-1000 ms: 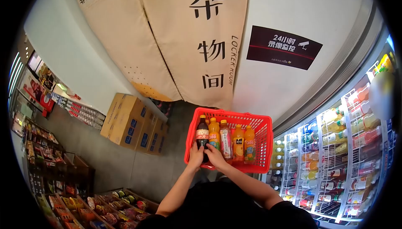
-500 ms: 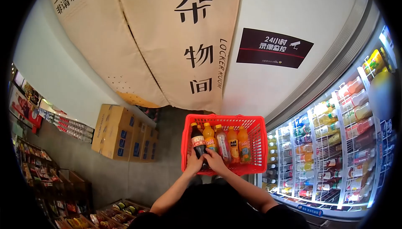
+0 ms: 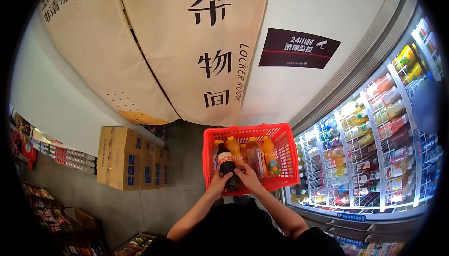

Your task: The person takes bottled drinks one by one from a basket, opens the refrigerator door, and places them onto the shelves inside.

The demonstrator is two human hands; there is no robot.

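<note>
Centrally, a dark cola bottle (image 3: 226,163) tilts between the left hand (image 3: 217,184) and the right hand (image 3: 248,177), both clasped on its lower half. It is at the left of a red shopping basket (image 3: 293,177), beside orange Qoo bottles (image 3: 270,155) and a clear reddish bottle (image 3: 255,158).

Beige curtain (image 3: 168,31) beside white wall (image 3: 299,13); grey floor (image 3: 184,162); brightly lit drinks cooler (image 3: 383,217).

Bottles (image 3: 270,157) in basket (image 3: 286,155), boxes (image 3: 133,162) left, fridge (image 3: 383,217) right
</note>
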